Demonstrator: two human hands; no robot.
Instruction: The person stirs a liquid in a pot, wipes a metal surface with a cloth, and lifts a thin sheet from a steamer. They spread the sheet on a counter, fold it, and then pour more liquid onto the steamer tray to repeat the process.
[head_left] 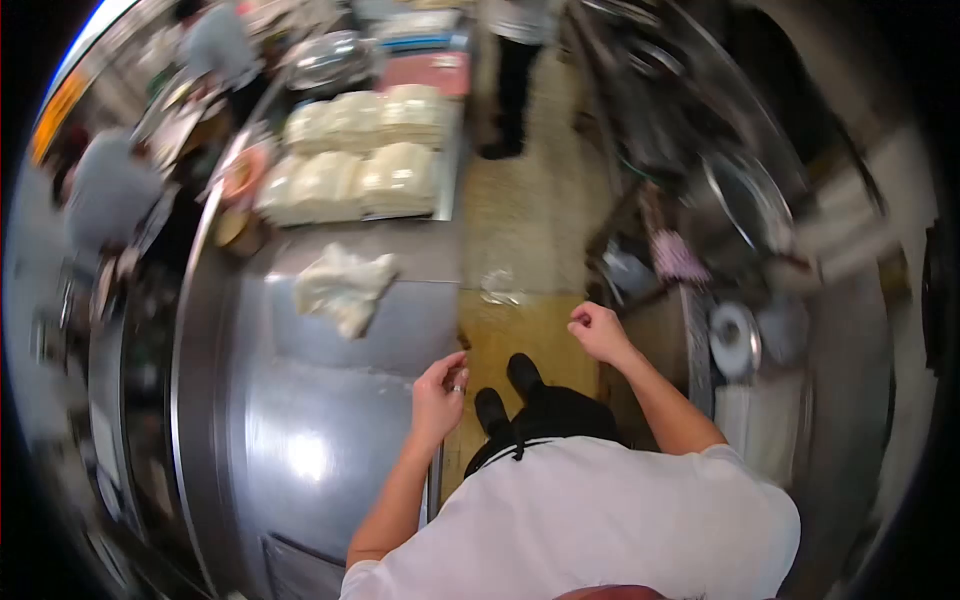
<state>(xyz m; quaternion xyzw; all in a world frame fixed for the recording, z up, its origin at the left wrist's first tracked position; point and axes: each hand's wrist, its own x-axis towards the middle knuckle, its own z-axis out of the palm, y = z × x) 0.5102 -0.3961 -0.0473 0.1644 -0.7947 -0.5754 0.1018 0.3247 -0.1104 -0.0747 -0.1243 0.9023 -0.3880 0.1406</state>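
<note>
Fingers (446,368) sit loosely apart on the left hand (436,400), together on the right hand (599,333); careless turning could bump the counter (330,405).

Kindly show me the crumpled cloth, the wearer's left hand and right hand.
Crumpled cloth (343,284): head view, middle of its folds.
Left hand (438,402): head view, middle of the hand.
Right hand (601,334): head view, middle of the hand.

Right: round metal pan (742,205); pink checked cloth (678,258); left: two people (112,195); aisle: person (518,65)
</note>
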